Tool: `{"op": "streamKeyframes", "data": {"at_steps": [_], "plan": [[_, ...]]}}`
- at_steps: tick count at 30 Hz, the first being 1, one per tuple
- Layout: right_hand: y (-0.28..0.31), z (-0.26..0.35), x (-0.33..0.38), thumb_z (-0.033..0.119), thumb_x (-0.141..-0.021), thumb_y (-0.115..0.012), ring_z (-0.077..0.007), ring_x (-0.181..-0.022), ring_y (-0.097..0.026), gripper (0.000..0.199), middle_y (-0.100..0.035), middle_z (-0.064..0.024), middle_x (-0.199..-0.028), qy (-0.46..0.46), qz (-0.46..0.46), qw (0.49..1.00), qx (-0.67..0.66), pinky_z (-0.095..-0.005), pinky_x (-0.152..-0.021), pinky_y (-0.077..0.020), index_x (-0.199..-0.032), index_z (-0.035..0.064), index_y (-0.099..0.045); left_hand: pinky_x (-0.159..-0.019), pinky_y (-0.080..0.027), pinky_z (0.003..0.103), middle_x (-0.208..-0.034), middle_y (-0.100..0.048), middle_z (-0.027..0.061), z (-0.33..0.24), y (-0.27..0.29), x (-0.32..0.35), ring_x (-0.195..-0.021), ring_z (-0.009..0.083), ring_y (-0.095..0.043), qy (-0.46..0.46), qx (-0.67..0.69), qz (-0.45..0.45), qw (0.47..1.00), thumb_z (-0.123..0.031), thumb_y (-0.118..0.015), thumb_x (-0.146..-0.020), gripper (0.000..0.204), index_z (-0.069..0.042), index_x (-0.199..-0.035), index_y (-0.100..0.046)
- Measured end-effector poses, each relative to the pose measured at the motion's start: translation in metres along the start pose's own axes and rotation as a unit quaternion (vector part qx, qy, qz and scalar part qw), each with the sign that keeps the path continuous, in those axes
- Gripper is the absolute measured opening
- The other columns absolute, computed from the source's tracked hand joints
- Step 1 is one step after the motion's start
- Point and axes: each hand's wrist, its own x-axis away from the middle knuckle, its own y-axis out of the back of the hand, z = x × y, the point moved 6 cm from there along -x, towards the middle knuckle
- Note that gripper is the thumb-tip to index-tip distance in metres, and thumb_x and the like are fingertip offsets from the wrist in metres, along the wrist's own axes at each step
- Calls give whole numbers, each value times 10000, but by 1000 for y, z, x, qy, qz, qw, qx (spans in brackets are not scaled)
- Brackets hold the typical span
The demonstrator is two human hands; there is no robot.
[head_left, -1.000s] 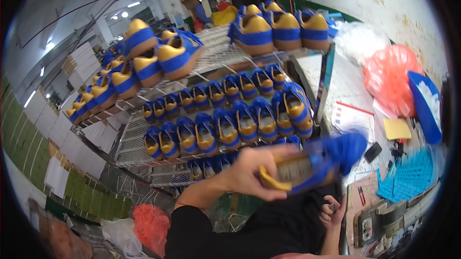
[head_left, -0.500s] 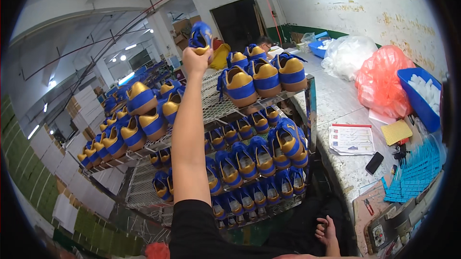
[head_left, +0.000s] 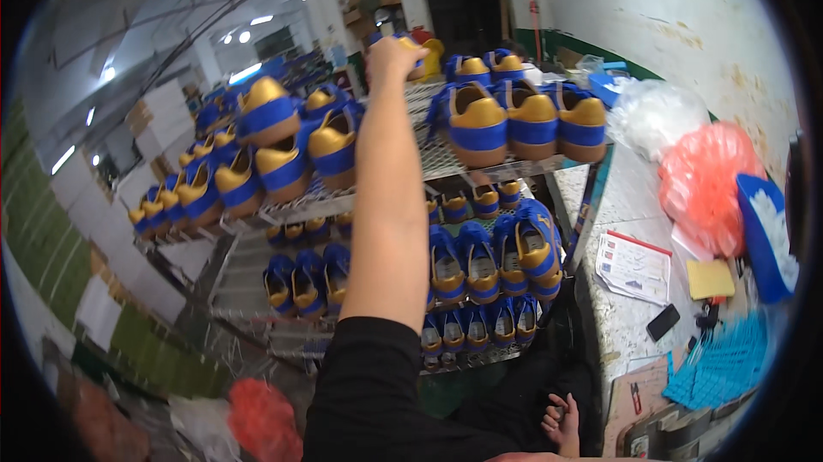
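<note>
My left arm stretches far forward over the top shelf of a wire rack (head_left: 540, 172). At its end my left hand (head_left: 393, 57) is closed round a blue and gold shoe (head_left: 418, 70), mostly hidden behind the hand. Other shoes of this kind stand on both sides of my arm: a group on the right (head_left: 477, 123) and a longer row on the left, where one shoe (head_left: 267, 112) sits on top of others. Low near my lap, my right hand (head_left: 561, 421) has its fingers curled; I cannot make out what, if anything, is in them.
Lower shelves hold more shoes (head_left: 447, 265). A worktable (head_left: 591, 325) on the right carries papers (head_left: 634, 267), a phone (head_left: 663, 322), blue plastic strips (head_left: 716, 363), a red bag (head_left: 711, 183), a white bag (head_left: 658, 115) and a blue bin (head_left: 759, 248). Red plastic (head_left: 261, 419) lies low at left.
My left hand has come down with the shoe from above the rack to top-shelf height. The view has shifted, so the rack looks nearer. My right hand stays low by my lap.
</note>
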Motion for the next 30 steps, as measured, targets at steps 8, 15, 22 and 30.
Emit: {"op": "streamKeyframes", "data": {"at_steps": [8,15,22,30], "plan": [[-7,6,7,540,-1014,-419,-129,-449,-331,506,-345,11,-587,-10,-18,1000,23,-284,-424,-292,-1144,119,-668,-961,-525,387,-1196,-674,228,-24,-36,25,-1114,326,-660,24,74,157,985,-555,-857,-659,752,20,-1118,-703],[-14,-9,-4,504,-1023,-428,-127,-441,-330,448,-368,13,-589,18,-8,1000,22,-287,-422,-306,-1140,131,-646,-966,-517,392,-1232,-677,176,3,-127,-1,-1120,310,-661,-76,147,325,931,-578,-817,-684,778,-34,-1222,-675],[-12,-3,7,453,-1036,-439,-113,-447,-337,390,-364,20,-595,43,-28,998,40,-269,-416,-300,-1151,123,-613,-928,-532,428,-1159,-707,147,-50,39,29,-1105,281,-668,-94,-171,300,934,-698,-698,-725,775,-41,-1135,-719],[-6,-9,15,413,-1051,-430,-104,-458,-345,371,-363,26,-607,52,-40,996,55,-263,-418,-303,-1149,106,-613,-838,-552,441,-981,-716,270,52,262,82,-947,354,-716,-25,-302,148,941,-754,-681,-701,905,91,-1025,-710]]}}
